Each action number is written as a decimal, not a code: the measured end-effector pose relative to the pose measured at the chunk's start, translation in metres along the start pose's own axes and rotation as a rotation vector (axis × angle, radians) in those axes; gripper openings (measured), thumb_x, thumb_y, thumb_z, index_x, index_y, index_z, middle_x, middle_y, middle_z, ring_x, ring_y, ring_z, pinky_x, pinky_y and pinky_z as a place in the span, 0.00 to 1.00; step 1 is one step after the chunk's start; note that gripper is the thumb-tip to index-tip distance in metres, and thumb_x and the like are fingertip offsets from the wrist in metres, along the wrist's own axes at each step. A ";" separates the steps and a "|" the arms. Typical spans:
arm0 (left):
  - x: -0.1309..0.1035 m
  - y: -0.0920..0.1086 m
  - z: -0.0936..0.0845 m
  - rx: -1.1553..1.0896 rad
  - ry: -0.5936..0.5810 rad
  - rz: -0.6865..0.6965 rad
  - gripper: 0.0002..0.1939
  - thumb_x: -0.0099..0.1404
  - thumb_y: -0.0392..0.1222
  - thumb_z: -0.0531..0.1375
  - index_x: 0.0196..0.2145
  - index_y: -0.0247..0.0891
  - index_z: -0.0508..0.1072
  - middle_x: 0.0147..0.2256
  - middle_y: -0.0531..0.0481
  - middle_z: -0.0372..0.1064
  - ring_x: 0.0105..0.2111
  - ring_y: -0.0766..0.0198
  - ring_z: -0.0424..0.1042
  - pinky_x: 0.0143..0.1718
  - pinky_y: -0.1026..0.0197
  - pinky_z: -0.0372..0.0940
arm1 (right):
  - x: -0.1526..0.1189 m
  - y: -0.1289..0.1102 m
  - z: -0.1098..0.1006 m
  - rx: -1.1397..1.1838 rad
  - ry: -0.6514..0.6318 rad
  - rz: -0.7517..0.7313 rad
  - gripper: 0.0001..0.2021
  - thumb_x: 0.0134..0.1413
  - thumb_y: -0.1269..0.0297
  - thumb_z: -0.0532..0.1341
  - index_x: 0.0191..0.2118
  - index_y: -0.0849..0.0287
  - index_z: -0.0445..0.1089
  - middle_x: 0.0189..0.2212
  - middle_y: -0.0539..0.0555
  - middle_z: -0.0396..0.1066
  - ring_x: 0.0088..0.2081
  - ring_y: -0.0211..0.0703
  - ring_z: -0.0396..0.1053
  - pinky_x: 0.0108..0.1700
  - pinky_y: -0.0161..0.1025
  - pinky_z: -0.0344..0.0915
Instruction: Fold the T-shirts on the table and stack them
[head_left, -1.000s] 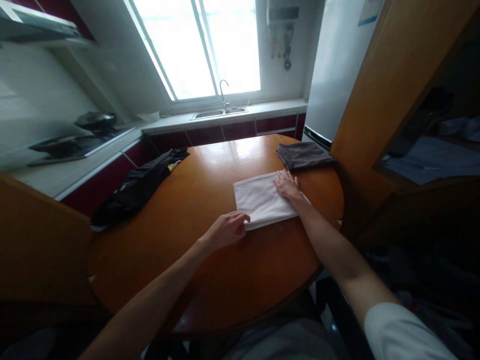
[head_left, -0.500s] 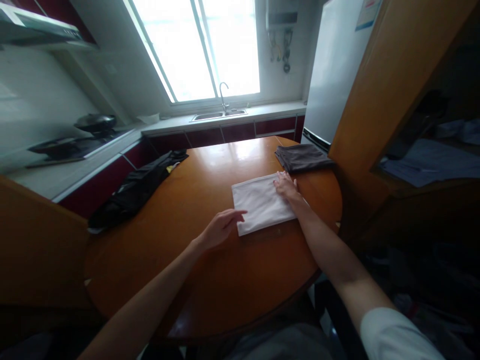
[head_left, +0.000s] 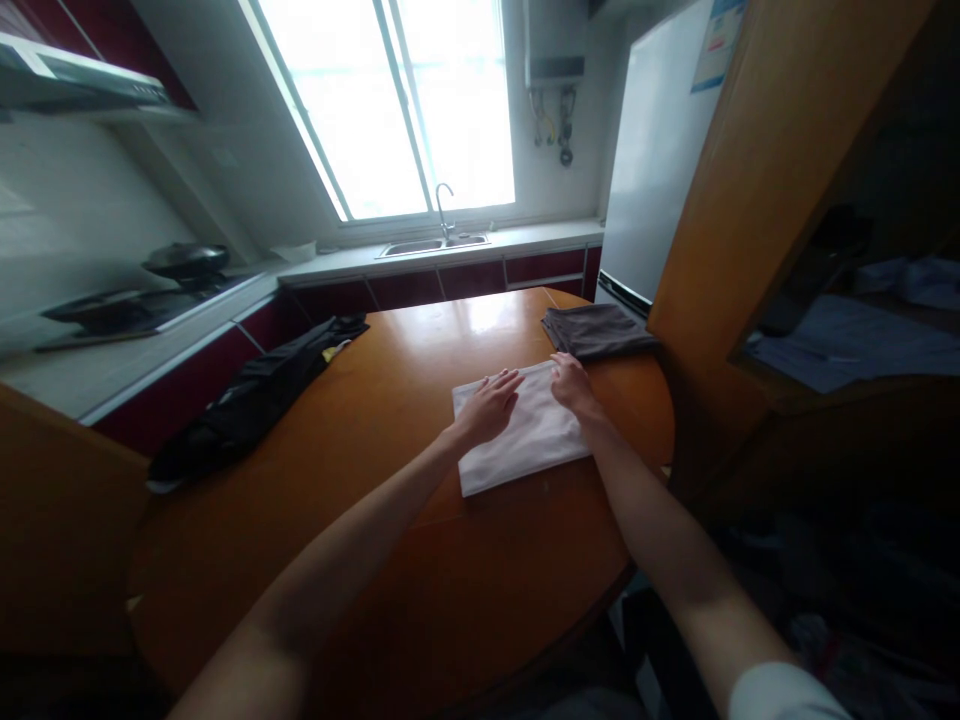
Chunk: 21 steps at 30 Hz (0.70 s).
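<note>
A white cloth (head_left: 517, 445), folded into a flat rectangle, lies on the right half of the round wooden table. My left hand (head_left: 491, 408) is over its left part, fingers stretched out towards the far edge; whether the palm touches is hard to see. At the far right corner, my right hand (head_left: 572, 385) has its fingers bent together on the cloth's edge, the fingertips partly hidden. Just beyond that hand sits a folded dark grey garment (head_left: 600, 332).
A black garment (head_left: 255, 400) with a yellow patch lies along the left edge of the wooden table (head_left: 360, 440). Behind are a counter with a sink (head_left: 431, 246), a stove with a pan (head_left: 186, 262), and a fridge (head_left: 652, 160). A wooden partition (head_left: 750, 200) stands at right.
My left hand has moved forward and right, from the cloth's near left side to over it. The right hand's fingers, spread before, have drawn together at the far corner.
</note>
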<state>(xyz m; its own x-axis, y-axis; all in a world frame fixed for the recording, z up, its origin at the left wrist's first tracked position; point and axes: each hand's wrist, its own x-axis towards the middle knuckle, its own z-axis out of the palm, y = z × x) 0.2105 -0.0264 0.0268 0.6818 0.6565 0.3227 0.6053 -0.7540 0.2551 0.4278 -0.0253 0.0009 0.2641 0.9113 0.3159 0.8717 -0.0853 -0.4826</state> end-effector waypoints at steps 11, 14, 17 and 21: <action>0.021 -0.020 0.043 0.100 -0.122 -0.124 0.30 0.77 0.53 0.42 0.69 0.39 0.56 0.71 0.42 0.47 0.71 0.49 0.43 0.69 0.39 0.42 | -0.006 -0.011 0.010 0.012 -0.247 -0.008 0.27 0.67 0.60 0.54 0.68 0.60 0.59 0.72 0.59 0.48 0.72 0.48 0.44 0.71 0.49 0.42; 0.021 -0.020 0.044 0.075 -0.109 -0.119 0.29 0.77 0.53 0.43 0.69 0.39 0.57 0.71 0.42 0.47 0.71 0.49 0.43 0.69 0.38 0.42 | -0.001 -0.003 -0.001 0.111 -0.134 0.111 0.22 0.64 0.66 0.56 0.62 0.62 0.67 0.64 0.63 0.64 0.65 0.47 0.61 0.65 0.38 0.55; 0.022 -0.019 0.044 0.054 -0.092 -0.122 0.28 0.77 0.52 0.43 0.68 0.39 0.59 0.71 0.42 0.48 0.71 0.48 0.44 0.68 0.37 0.42 | -0.001 0.012 -0.017 0.125 -0.089 0.244 0.15 0.63 0.65 0.57 0.50 0.64 0.75 0.50 0.66 0.76 0.54 0.51 0.73 0.53 0.37 0.65; 0.022 -0.017 0.043 0.033 -0.083 -0.123 0.27 0.77 0.51 0.44 0.67 0.39 0.60 0.70 0.41 0.50 0.71 0.47 0.45 0.68 0.36 0.42 | -0.003 0.025 -0.031 0.171 -0.144 0.328 0.07 0.55 0.64 0.65 0.32 0.62 0.77 0.31 0.63 0.79 0.40 0.51 0.77 0.37 0.33 0.67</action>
<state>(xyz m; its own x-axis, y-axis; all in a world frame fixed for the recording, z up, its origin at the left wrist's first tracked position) 0.2327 0.0020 -0.0099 0.6325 0.7445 0.2138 0.6988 -0.6675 0.2573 0.4612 -0.0421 0.0133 0.4458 0.8951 0.0102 0.6661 -0.3241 -0.6717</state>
